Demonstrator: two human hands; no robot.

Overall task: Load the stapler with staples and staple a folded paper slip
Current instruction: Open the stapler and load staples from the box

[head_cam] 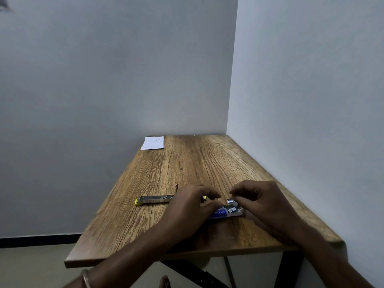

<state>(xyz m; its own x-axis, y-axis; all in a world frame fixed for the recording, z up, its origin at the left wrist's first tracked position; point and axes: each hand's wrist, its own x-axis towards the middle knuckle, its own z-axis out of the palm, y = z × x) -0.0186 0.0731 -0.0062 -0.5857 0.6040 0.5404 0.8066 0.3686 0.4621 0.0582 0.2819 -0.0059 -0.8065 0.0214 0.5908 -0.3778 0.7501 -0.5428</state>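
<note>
A yellow and metal stapler [152,199] lies flat and opened out on the wooden table [187,163], left of my hands. A small blue staple box [226,212] sits open in front of me, with loose staple strips [231,208] in its tray. My left hand [191,206] rests on the box's blue sleeve and holds it down. My right hand [257,198] hovers just above the tray, its thumb and forefinger pinched on a small strip of staples. A white folded paper slip [152,143] lies at the far left corner of the table.
The table stands in a corner, with grey walls behind it and along its right side. Its near edge [145,257] is just below my forearms. A metal bangle [85,278] is on my left wrist. Black table legs show underneath.
</note>
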